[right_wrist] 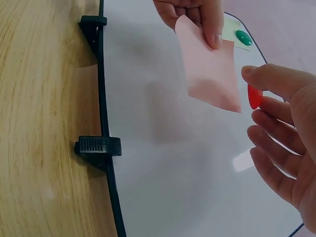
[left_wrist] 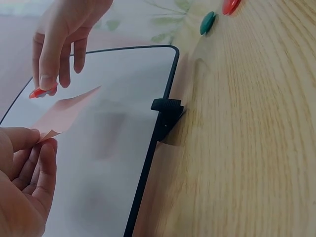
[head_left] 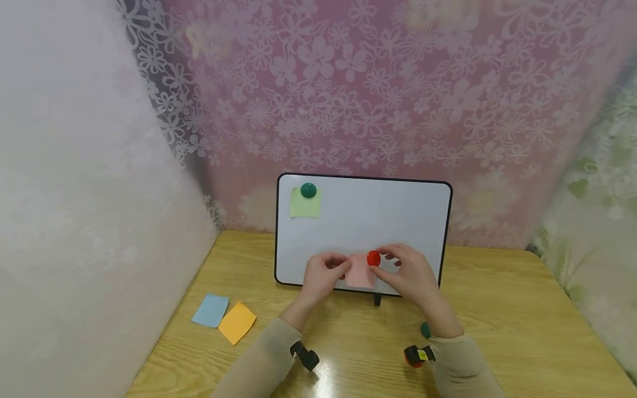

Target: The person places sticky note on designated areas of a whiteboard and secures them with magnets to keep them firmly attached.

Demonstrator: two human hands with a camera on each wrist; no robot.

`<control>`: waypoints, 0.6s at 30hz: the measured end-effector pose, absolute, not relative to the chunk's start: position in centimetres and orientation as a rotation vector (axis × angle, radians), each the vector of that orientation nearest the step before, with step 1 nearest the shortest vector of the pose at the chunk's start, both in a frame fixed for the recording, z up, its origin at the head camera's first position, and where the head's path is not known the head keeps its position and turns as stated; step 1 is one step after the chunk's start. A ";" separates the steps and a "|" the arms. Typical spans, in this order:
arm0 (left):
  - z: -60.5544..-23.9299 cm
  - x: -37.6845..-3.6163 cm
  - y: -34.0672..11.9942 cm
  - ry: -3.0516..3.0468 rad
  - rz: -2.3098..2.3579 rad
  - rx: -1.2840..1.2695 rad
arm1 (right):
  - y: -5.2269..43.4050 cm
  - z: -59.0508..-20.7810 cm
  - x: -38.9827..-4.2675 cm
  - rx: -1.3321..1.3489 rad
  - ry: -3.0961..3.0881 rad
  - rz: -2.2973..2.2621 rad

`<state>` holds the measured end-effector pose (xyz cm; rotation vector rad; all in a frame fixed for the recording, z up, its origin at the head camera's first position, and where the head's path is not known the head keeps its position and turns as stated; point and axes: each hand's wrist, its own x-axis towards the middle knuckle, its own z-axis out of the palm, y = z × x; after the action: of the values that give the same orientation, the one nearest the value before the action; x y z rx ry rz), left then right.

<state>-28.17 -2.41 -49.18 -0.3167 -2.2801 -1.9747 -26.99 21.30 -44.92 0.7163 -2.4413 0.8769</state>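
Note:
My left hand pinches a pink sticky note by its left edge, in front of the lower middle of a whiteboard. Between thumb and fingers, my right hand holds a round red magnet beside the note's upper right. In the right wrist view the pink note stands away from the board, with the red magnet just off its edge. A green magnet sits over the top of a light green note at the board's upper left.
Left of the board, a blue note and an orange note lie on the wooden table. Another green magnet and a red magnet lie on the table near my right forearm. Black clip feet support the board's lower edge.

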 end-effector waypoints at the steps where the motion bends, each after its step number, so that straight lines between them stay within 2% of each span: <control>1: -49.1 -28.2 -2.4 -2.277 -1.981 -0.312 | 21.2 -45.0 -27.1 0.712 -2.435 0.862; 18: -48.3 -29.5 -3.1 -2.232 -1.948 -0.267 | 20.1 -45.0 -27.8 0.647 -2.353 0.761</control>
<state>-29.53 -3.07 -48.27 -0.2669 -2.2319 -1.9480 -27.75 20.08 -45.04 0.6465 -2.3528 0.7615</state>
